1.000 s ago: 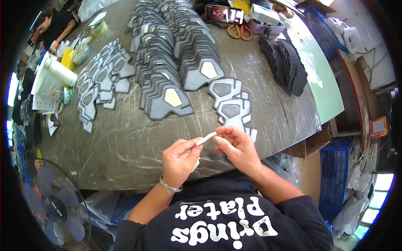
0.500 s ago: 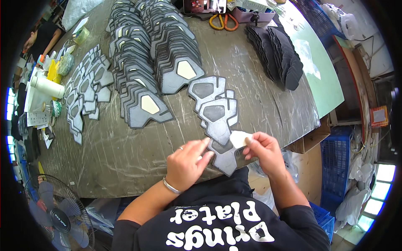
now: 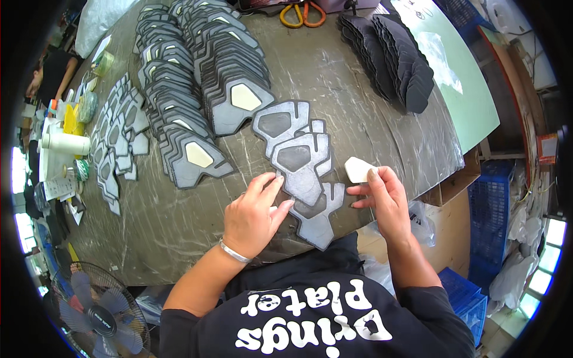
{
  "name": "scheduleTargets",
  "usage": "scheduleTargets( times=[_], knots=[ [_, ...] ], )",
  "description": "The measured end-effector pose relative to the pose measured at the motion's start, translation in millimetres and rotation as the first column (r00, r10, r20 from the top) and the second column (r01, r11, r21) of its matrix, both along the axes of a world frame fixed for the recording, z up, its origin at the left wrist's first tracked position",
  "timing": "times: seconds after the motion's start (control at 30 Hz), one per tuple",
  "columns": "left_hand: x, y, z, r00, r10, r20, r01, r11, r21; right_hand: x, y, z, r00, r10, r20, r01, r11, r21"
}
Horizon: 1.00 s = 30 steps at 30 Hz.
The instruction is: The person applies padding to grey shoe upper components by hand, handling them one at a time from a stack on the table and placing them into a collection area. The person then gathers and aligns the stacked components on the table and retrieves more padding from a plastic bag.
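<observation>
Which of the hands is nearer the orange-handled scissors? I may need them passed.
Right, narrowly. The scissors lie at the table's far edge; the right hand is below them, slightly right, the left hand below and further left.

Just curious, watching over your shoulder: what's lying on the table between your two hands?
In the head view, the near end of a short overlapping row of grey cut pieces lies between the left hand and the right hand, which holds a small white piece.

Both forearms come in over the near edge of the worktop. The left hand (image 3: 253, 215) lies palm down, fingers spread and pressing flat, a bracelet at its wrist. The right hand (image 3: 385, 200) is raised slightly, thumb and forefinger apparently pinched together, other fingers loosely curled.
</observation>
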<state>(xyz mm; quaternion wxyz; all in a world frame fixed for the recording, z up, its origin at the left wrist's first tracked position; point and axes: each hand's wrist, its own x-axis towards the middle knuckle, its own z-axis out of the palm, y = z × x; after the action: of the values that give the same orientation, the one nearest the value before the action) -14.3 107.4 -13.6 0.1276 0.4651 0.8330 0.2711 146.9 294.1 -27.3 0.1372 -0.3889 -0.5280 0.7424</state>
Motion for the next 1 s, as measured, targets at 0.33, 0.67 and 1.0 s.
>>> scheduleTargets(
  times=[0.33,0.67,1.0],
  knots=[
    [25,14,1,1.0,-0.006,-0.007,0.006,1.0,0.007,2,-8,7,0.956,-0.178,-0.235,0.111,0.956,-0.272],
    [-9,69,12,0.791,-0.577,-0.205,0.523,0.81,-0.265,-40,-19,-23,0.719,-0.537,-0.442,0.29,0.809,-0.511],
    [-20,85,18,0.648,-0.72,-0.248,0.666,0.694,-0.273,-62,-21,-30,0.686,-0.566,-0.457,0.255,0.776,-0.577]
  ],
)
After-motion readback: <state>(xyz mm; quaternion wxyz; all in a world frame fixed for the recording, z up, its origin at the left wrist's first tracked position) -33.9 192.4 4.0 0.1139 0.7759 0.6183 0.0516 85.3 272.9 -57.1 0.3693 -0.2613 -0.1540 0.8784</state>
